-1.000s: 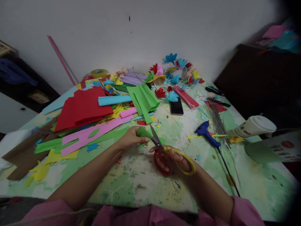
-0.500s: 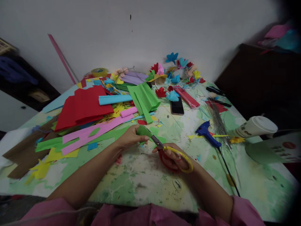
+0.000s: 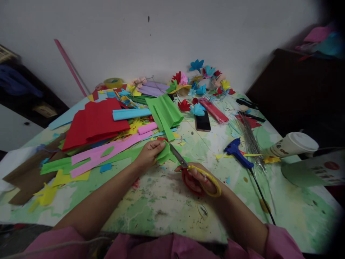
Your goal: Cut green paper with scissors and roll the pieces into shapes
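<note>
My left hand pinches a small piece of green crepe paper above the middle of the table. In my right hand is a pair of scissors with one yellow and one red handle; their blades point up and left, the tips close by the green piece. Whether the blades touch the paper I cannot tell. Behind my left hand lies a larger folded green crepe sheet. A pink paper strip with cut-outs and a long green strip spread to the left.
Red crepe paper lies at the left, with yellow scraps nearer. Paper flowers stand at the back by a phone. To the right are a blue glue gun, thin wires and a lidded cup.
My left hand has turned and shifted slightly left, with the green piece now seen flatter beside the scissor tips. My right hand and the scissors have hardly moved.
</note>
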Tool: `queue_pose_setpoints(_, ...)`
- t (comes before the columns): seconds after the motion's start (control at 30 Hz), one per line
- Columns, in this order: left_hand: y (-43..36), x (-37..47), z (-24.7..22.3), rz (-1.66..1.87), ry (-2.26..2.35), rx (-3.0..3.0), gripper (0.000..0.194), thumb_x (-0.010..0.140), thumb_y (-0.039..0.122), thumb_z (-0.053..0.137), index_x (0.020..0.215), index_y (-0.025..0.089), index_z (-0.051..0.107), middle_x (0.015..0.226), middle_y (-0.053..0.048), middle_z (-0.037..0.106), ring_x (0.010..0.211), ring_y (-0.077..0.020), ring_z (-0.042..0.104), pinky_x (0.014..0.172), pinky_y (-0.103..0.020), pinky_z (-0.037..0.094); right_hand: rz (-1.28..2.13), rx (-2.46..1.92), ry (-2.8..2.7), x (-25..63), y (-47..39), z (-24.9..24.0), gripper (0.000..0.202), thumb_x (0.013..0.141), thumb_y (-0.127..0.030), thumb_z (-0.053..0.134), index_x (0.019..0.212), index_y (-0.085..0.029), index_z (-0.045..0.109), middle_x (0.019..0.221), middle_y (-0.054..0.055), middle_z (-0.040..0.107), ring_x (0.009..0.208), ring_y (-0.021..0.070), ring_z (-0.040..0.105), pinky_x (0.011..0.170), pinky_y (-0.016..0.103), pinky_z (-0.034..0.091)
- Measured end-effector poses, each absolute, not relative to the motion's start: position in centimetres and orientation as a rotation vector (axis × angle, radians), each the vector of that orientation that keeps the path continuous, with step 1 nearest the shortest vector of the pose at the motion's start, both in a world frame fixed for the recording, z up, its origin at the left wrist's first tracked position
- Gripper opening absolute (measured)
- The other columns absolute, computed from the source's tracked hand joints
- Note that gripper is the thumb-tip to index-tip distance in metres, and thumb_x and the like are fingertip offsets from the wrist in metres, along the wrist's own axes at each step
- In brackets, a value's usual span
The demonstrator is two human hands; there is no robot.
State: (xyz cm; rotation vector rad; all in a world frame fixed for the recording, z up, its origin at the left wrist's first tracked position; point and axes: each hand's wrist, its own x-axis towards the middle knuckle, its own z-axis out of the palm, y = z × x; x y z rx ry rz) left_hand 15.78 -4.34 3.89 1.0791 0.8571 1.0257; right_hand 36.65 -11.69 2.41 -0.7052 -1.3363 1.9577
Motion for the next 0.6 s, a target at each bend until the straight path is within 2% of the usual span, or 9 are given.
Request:
queue_pose_setpoints(0.27, -4.44, 15.33, 2.99, 0.877, 0.885, 1.318, 0.045, 0.070, 0.050, 0.066, 0.050, 0.014, 0.048, 0.046, 0.004, 0.037, 0.041, -0.0049, 0.031, 0.038, -0.018, 0.021, 1.984, -0.646, -1.367, 36.53, -11.71, 2.32, 0.064, 0.084, -0.062, 0.041, 0.124, -0.013, 0.047, 0.055, -0.007, 0.040, 0.036, 0.0049, 0.033, 0.033, 0.017, 0.034)
queue_pose_setpoints(0.43, -4.60, 15.35, 3.04, 0.838, 0.885, 1.333, 0.045, 0.070, 0.051, 0.065, 0.051, 0.014, 0.048, 0.048, 0.004, 0.037, 0.044, -0.0056, 0.031, 0.040, -0.019, 0.021, 1.968, -0.631, -1.368, 36.43, -11.65, 2.08, 0.065, 0.084, -0.062, 0.040, 0.124, -0.012, 0.046, 0.054, -0.007, 0.042, 0.036, 0.0053, 0.034, 0.033, 0.018, 0.034)
queue_pose_setpoints(0.6, -4.57, 15.34, 3.12, 0.807, 0.880, 1.342, 0.046, 0.069, 0.050, 0.066, 0.049, 0.014, 0.047, 0.047, 0.004, 0.035, 0.042, -0.0053, 0.031, 0.040, -0.019, 0.021, 1.918, -0.695, -1.393, 36.31, -11.88, 2.61, 0.060, 0.085, -0.059, 0.042, 0.119, -0.011, 0.050, 0.047, -0.010, 0.036, 0.029, 0.0031, 0.027, 0.028, 0.016, 0.028)
